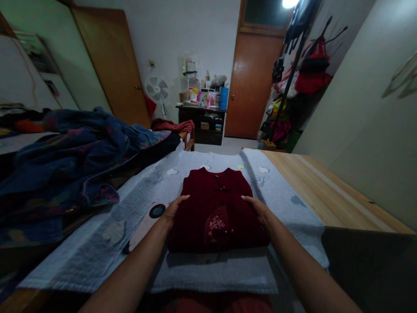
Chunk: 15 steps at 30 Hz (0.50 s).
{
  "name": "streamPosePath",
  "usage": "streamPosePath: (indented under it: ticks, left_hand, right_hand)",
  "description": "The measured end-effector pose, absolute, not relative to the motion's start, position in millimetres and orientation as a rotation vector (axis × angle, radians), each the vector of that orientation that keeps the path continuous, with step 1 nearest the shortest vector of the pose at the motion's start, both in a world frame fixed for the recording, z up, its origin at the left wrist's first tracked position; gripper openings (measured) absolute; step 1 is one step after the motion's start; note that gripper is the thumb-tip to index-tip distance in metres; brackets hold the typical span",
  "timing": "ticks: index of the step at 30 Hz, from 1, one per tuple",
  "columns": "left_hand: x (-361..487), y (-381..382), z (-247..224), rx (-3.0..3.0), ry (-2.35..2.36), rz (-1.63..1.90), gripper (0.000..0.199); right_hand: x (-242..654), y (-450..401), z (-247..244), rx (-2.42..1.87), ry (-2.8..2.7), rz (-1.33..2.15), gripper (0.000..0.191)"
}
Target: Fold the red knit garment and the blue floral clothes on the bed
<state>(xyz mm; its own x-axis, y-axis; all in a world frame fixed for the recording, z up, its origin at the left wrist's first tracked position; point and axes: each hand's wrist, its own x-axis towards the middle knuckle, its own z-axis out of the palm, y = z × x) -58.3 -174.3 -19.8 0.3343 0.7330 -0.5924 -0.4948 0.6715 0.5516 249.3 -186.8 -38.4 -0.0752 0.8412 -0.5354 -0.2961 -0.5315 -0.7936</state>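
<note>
Folded maroon garment (205,202) lies over pale sheet (283,208), between left hand (172,211) and right hand (259,211); neither nearer. Both grip garment's side edges, thumbs on top, other fingers hidden. Garment's long axis unclear (view foreshortened).

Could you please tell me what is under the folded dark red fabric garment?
Around the folded dark red fabric garment, a wide pale blue patterned cloth shows, apparently continuing beneath. The area directly underneath is covered, so whether anything else lies there cannot be seen.
</note>
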Motion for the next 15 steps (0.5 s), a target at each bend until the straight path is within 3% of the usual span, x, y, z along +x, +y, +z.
streamPosePath:
  ticks: [8,15]
  left_hand:
    - [-48,-177,5,0.276,0.943,0.856,0.036]
    - [-12,-162,44,0.349,0.921,0.920,0.041]
  right_hand:
    - [254,-178,-10,-1.185,-0.678,1.642,0.041]
    - [290,-166,38,-1.144,-0.703,1.633,0.045]
